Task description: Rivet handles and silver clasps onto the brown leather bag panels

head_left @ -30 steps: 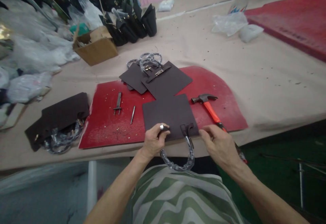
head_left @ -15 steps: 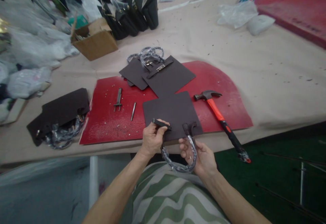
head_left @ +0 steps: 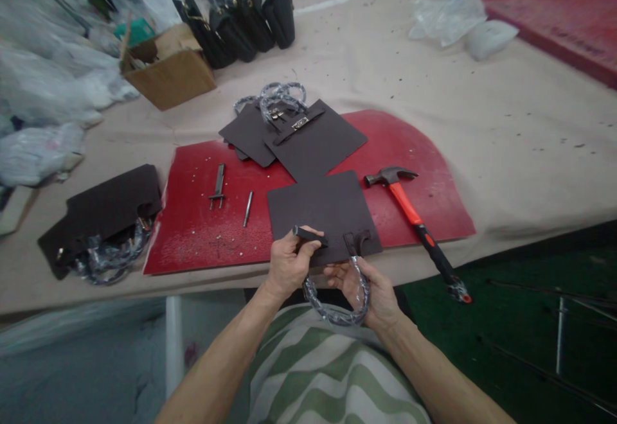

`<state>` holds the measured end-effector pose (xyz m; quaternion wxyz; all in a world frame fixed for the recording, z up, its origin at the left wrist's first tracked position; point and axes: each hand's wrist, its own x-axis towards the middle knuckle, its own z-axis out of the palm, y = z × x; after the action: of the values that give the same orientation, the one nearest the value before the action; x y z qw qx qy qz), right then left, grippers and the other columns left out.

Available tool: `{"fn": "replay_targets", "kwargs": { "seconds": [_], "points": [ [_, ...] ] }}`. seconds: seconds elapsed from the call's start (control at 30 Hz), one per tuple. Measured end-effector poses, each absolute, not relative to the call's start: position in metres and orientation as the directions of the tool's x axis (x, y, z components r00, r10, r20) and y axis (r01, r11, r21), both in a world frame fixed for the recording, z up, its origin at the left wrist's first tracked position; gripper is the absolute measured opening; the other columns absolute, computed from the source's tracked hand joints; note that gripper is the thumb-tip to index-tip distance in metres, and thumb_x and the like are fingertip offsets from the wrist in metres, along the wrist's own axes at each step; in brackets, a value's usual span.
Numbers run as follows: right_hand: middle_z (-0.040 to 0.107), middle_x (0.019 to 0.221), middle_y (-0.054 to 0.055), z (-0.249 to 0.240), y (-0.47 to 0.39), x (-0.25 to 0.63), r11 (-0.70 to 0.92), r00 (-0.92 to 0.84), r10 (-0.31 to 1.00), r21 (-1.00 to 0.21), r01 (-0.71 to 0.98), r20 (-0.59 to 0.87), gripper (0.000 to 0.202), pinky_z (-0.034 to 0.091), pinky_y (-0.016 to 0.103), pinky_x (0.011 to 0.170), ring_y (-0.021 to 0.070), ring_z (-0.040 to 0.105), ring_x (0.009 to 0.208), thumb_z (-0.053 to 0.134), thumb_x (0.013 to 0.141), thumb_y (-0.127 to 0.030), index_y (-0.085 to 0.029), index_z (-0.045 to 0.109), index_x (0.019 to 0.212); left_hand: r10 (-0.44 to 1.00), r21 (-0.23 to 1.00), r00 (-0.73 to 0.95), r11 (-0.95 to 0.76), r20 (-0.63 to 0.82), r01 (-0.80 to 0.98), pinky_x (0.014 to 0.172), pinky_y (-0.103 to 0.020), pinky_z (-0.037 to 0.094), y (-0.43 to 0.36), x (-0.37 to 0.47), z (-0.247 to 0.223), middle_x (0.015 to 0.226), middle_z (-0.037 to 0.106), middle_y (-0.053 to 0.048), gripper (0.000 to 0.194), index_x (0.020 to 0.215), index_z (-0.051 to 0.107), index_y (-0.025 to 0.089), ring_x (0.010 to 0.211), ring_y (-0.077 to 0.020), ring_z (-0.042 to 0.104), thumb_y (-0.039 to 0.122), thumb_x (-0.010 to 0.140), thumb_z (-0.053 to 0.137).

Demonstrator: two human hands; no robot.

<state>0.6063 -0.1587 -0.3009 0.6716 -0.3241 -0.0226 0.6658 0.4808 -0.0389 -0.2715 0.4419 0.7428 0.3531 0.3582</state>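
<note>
My left hand [head_left: 290, 262] is closed on a dark strap end [head_left: 309, 237] of a plastic-wrapped handle, above the lower left edge of a dark brown panel [head_left: 321, 209]. The wrapped handle [head_left: 337, 316] curves below the panel's front edge. Around its right side my right hand [head_left: 373, 289] is closed, thumb on the wrapping. The handle's other dark end [head_left: 355, 242] lies over the panel's lower right corner. Under the panel is a red board [head_left: 207, 218]. A claw hammer [head_left: 407, 205] with an orange and black grip rests to the right.
A forked punch [head_left: 218, 186] and a metal rod [head_left: 247, 209] lie on the red board. Behind are more panels with wrapped handles [head_left: 328, 135]. Dark pieces [head_left: 116, 199] lie at left. A cardboard box [head_left: 171, 80] and black bags [head_left: 241, 26] stand further back.
My right hand has shifted slightly left and up, its thumb now closer to the handle's right end. The strap end in my left hand has tilted slightly. The whole view has shifted a little.
</note>
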Motion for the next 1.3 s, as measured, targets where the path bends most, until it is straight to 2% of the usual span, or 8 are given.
{"fn": "replay_targets", "kwargs": {
  "seconds": [0.57, 0.67, 0.77, 0.9, 1.03, 1.13, 1.2, 1.3],
  "points": [
    [0.071, 0.092, 0.009, -0.311, -0.166, 0.606, -0.131, 0.155, 0.889, -0.564, -0.816, -0.432, 0.039, 0.052, 0.032, 0.07, 0.0228, 0.066, 0.081, 0.078, 0.076, -0.047, -0.016, 0.071, 0.098, 0.736, 0.727, 0.549, -0.616, 0.395, 0.303, 0.078, -0.024, 0.056, -0.045, 0.488, -0.275, 0.094, 0.074, -0.005, 0.01, 0.097, 0.065, 0.018, 0.085, -0.0152, 0.071, 0.017, 0.092, 0.056],
    [0.07, 0.09, 0.01, -0.305, -0.178, 0.615, -0.298, 0.194, 0.829, -0.709, -0.639, -0.524, 0.047, 0.049, 0.029, 0.063, 0.0216, 0.066, 0.075, 0.073, 0.076, -0.058, -0.015, 0.068, 0.095, 0.708, 0.665, 0.565, -0.666, 0.423, 0.337, 0.073, -0.022, 0.055, -0.047, 0.49, -0.275, 0.093, 0.074, -0.005, 0.009, 0.099, 0.062, 0.018, 0.08, -0.0146, 0.071, 0.018, 0.093, 0.056],
    [0.067, 0.071, 0.008, -0.283, -0.192, 0.64, -0.578, 0.13, 0.793, -0.803, -0.145, -0.594, 0.049, 0.042, 0.029, 0.053, 0.0213, 0.062, 0.06, 0.057, 0.084, -0.064, -0.016, 0.064, 0.077, 0.679, 0.624, 0.585, -0.702, 0.443, 0.343, 0.07, -0.022, 0.054, -0.047, 0.49, -0.278, 0.092, 0.073, -0.005, 0.008, 0.101, 0.06, 0.018, 0.076, -0.0141, 0.07, 0.019, 0.094, 0.055],
    [0.06, 0.061, 0.006, -0.246, -0.199, 0.692, -0.553, 0.398, 0.833, -0.591, 0.587, -0.385, 0.044, 0.037, 0.032, 0.056, 0.0231, 0.058, 0.059, 0.048, 0.092, -0.055, -0.021, 0.06, 0.067, 0.647, 0.59, 0.612, -0.734, 0.455, 0.337, 0.07, -0.022, 0.054, -0.045, 0.491, -0.28, 0.092, 0.073, -0.005, 0.009, 0.102, 0.059, 0.018, 0.077, -0.0147, 0.07, 0.021, 0.095, 0.054],
    [0.064, 0.091, 0.013, -0.239, -0.182, 0.731, -0.528, 0.57, 0.817, -0.281, 0.801, 0.091, 0.025, 0.042, 0.035, 0.068, 0.0297, 0.061, 0.084, 0.056, 0.091, -0.04, -0.016, 0.063, 0.097, 0.655, 0.607, 0.615, -0.721, 0.439, 0.335, 0.072, -0.023, 0.054, -0.045, 0.493, -0.28, 0.09, 0.072, -0.004, 0.009, 0.101, 0.059, 0.019, 0.078, -0.0151, 0.07, 0.019, 0.094, 0.053],
    [0.059, 0.098, 0.019, -0.246, -0.164, 0.742, -0.475, 0.48, 0.872, -0.072, 0.877, 0.099, 0.019, 0.043, 0.036, 0.069, 0.033, 0.058, 0.092, 0.056, 0.091, -0.032, -0.013, 0.059, 0.094, 0.668, 0.618, 0.612, -0.707, 0.423, 0.343, 0.07, -0.023, 0.054, -0.044, 0.494, -0.281, 0.088, 0.071, -0.004, 0.008, 0.1, 0.058, 0.02, 0.076, -0.0152, 0.07, 0.019, 0.094, 0.052],
    [0.057, 0.091, 0.015, -0.247, -0.154, 0.747, -0.51, 0.518, 0.855, -0.153, 0.846, 0.014, 0.009, 0.041, 0.033, 0.064, 0.0291, 0.057, 0.084, 0.055, 0.09, -0.024, -0.015, 0.056, 0.088, 0.657, 0.6, 0.62, -0.72, 0.429, 0.348, 0.069, -0.024, 0.054, -0.044, 0.495, -0.282, 0.088, 0.071, -0.004, 0.008, 0.1, 0.057, 0.02, 0.076, -0.016, 0.07, 0.021, 0.094, 0.052],
    [0.053, 0.077, 0.006, -0.238, -0.144, 0.753, -0.607, 0.545, 0.769, -0.647, 0.461, -0.333, 0.005, 0.039, 0.027, 0.053, 0.0198, 0.052, 0.065, 0.056, 0.08, -0.018, -0.018, 0.051, 0.081, 0.626, 0.57, 0.642, -0.749, 0.442, 0.338, 0.07, -0.026, 0.055, -0.043, 0.495, -0.284, 0.088, 0.071, -0.005, 0.008, 0.101, 0.055, 0.02, 0.079, -0.018, 0.071, 0.021, 0.095, 0.051]
  ]
}}
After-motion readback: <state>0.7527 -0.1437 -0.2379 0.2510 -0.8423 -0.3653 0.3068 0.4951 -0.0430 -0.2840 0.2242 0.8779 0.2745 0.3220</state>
